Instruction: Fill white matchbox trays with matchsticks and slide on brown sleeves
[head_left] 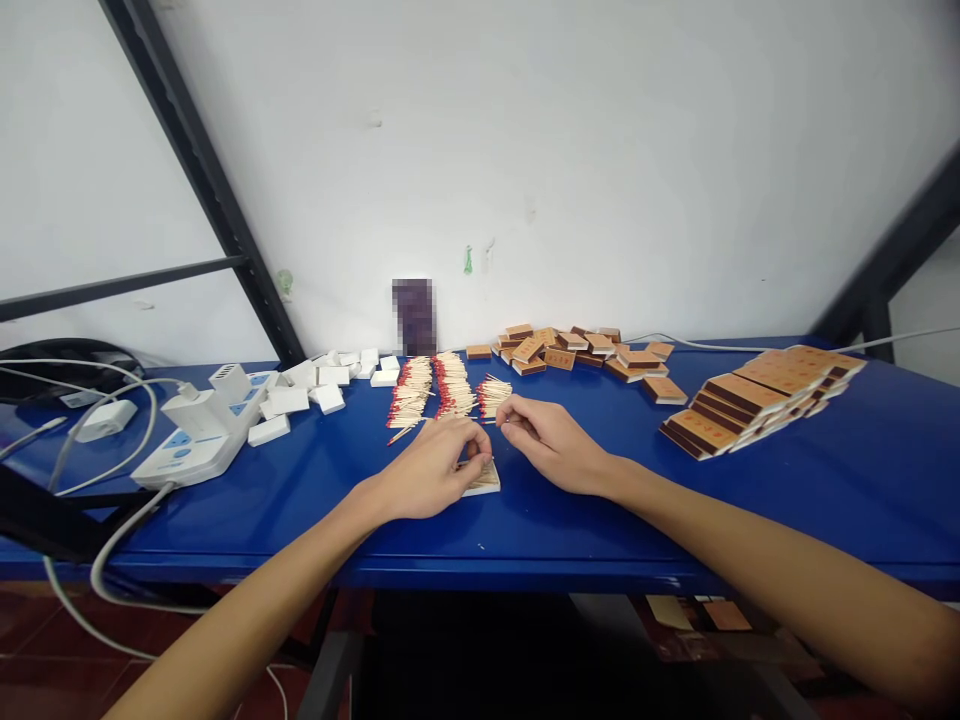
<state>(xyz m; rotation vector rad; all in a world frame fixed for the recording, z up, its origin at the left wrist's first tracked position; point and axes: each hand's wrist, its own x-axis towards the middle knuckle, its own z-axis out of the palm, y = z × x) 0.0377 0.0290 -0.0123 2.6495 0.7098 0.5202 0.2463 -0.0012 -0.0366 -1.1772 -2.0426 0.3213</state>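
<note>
My left hand is closed over a small white matchbox tray near the table's front edge. Its thumb and forefinger are pinched above the tray, and whatever they grip is hidden. Matches show in the tray beneath the fingers. To the right, my right hand is closed in a pinch beside the smallest pile of matches; what is between its fingertips is too small to make out. Behind my left hand lie two longer rows of red-tipped matches, a left row and a middle row.
Loose white trays lie at the left beside a power strip with chargers and cables. Brown matchboxes are heaped by the wall, and stacked matchboxes stand at the right. Everything rests on a blue table. A pixelated dark object leans on the wall.
</note>
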